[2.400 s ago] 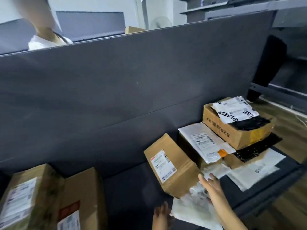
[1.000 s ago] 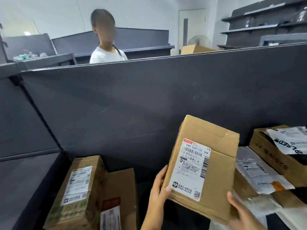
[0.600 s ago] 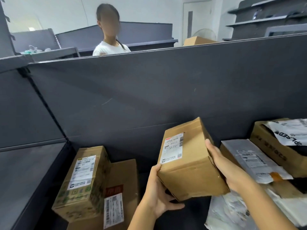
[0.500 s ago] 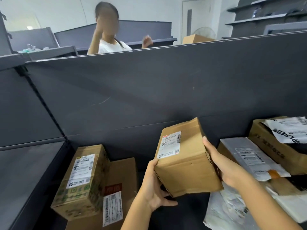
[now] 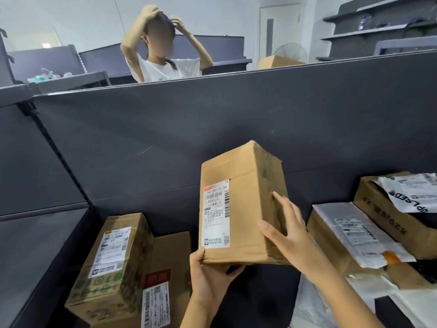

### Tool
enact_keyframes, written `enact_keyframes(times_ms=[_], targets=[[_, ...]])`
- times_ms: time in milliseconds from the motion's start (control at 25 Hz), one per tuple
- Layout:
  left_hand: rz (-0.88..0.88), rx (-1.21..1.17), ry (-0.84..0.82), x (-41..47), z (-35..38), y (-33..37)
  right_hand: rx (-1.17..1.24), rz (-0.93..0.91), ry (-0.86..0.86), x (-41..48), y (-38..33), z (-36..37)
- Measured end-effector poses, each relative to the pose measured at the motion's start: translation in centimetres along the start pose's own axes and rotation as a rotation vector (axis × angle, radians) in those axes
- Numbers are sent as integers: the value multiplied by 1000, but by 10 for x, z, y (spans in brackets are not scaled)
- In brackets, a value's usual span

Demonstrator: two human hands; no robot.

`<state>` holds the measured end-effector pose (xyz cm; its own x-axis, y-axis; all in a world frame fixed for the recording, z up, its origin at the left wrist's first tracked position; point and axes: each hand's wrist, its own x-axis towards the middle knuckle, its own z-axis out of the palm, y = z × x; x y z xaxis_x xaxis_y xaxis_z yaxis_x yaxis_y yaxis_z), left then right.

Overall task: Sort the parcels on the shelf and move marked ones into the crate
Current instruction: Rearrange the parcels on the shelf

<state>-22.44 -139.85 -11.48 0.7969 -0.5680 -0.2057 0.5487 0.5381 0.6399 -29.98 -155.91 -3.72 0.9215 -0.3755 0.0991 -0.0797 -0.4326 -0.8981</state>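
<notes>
Cardboard contact, left hand (image 5: 208, 278): fingers curled under the bottom left corner of the parcel (image 5: 243, 185); thumb on its front face.
Right hand (image 5: 290, 235): fingers (image 5: 282, 202) straight, slightly spread, flat against the parcel's right side; thumb at the front edge.
Parcel: upright, held clear above the shelf (image 5: 35, 245), white label (image 5: 216, 214) facing the camera.
Left of parcel: printed box (image 5: 111, 268) touching a flat box (image 5: 170, 256).
Right of parcel: box under a grey mailer (image 5: 354, 230); open box (image 5: 383, 209) behind it.
Background: person (image 5: 163, 65) beyond the back panel (image 5: 212, 119), both hands at head.
</notes>
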Motion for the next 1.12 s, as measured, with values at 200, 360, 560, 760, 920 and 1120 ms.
enact_keyframes(times_ms=[200,360,560,760,920,1120], targets=[[256,578,-30,-15,-3,15,538,32,-136,2,45,-1],[214,685,98,-24,-14,21,681,191,-161,2,56,25],[199,508,418,-41,-57,45,744,283,-307,12,46,86],[162,374,748,-52,-100,56,732,421,-358,20,45,154],[99,273,867,-48,-114,49,690,472,-332,24,53,184],[113,134,971,-37,-113,41,750,460,-273,33,66,208]])
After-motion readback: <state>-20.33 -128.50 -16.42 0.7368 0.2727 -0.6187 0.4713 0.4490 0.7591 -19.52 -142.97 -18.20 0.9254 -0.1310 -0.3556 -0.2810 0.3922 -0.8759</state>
